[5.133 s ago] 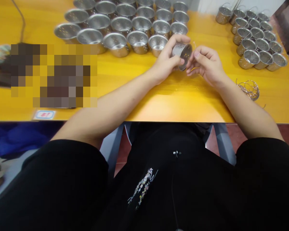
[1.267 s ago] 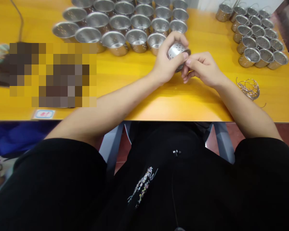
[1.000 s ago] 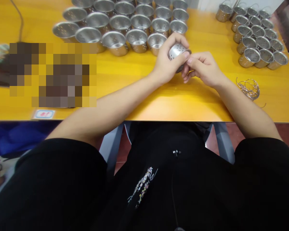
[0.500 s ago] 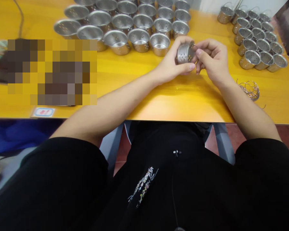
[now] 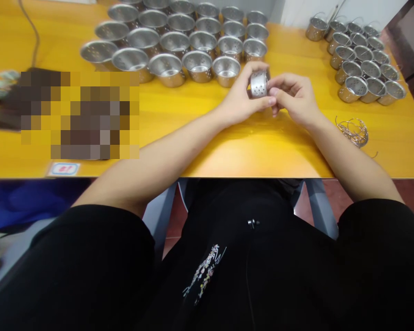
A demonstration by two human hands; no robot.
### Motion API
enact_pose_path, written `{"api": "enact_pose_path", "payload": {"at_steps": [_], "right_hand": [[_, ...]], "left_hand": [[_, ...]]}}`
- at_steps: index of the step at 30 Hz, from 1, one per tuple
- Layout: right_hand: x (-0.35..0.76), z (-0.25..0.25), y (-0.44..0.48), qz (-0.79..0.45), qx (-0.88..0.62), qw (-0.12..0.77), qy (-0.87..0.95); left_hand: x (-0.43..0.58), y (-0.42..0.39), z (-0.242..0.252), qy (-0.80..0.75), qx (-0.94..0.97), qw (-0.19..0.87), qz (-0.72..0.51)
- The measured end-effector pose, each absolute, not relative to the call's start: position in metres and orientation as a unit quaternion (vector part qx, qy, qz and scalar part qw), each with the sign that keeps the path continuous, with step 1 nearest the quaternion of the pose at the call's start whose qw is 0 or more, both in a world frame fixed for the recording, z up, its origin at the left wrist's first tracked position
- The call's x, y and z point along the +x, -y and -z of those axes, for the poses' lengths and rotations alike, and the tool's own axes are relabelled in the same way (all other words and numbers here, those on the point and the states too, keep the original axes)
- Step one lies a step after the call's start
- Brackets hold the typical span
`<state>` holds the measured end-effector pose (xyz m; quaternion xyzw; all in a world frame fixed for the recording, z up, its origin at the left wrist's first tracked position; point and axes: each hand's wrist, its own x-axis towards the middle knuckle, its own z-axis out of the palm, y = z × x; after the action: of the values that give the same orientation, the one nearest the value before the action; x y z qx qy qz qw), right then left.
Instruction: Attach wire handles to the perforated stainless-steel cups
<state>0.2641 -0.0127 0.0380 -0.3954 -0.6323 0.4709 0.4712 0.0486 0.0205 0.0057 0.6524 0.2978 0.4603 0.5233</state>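
A small perforated metal cup (image 5: pixel 258 86) is tipped on its side above the table, its mouth turned to the right. My left hand (image 5: pixel 240 100) wraps round it, thumb below and fingers over the top. At the cup's rim my right hand (image 5: pixel 296 97) is closed in a pinch on a thin wire handle (image 5: pixel 268 83), mostly hidden by the fingertips. Beside my right forearm lies a tangled pile of loose wire handles (image 5: pixel 355 133). Rows of perforated cups without handles (image 5: pixel 197 66) stand beyond my left hand.
Cups with wire handles (image 5: pixel 352 88) stand in rows at the back right, by the wall. On the left, a dark object (image 5: pixel 37 99) and a blurred-out patch cover part of the yellow table (image 5: pixel 262 156). A small label (image 5: pixel 65 168) sits at the front edge.
The cup has turned slightly in my left hand, showing more of its perforated base or side. Both hands stay together at its rim. The view has shifted a little.
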Motion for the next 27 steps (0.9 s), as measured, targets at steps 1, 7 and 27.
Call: {"api": "enact_pose_path", "payload": {"at_steps": [1, 7, 27], "right_hand": [[0.264, -0.038, 0.012, -0.468, -0.398, 0.473, 0.632], [0.272, -0.039, 0.008, -0.457, -0.391, 0.492, 0.63], [0.275, -0.031, -0.003, -0.454, -0.398, 0.502, 0.62]], "left_hand": [[0.049, -0.02, -0.006, -0.302, 0.647, 0.516, -0.472], [0.05, -0.012, -0.01, -0.298, 0.66, 0.507, -0.467], [0.049, -0.009, -0.013, -0.301, 0.64, 0.518, -0.482]]}}
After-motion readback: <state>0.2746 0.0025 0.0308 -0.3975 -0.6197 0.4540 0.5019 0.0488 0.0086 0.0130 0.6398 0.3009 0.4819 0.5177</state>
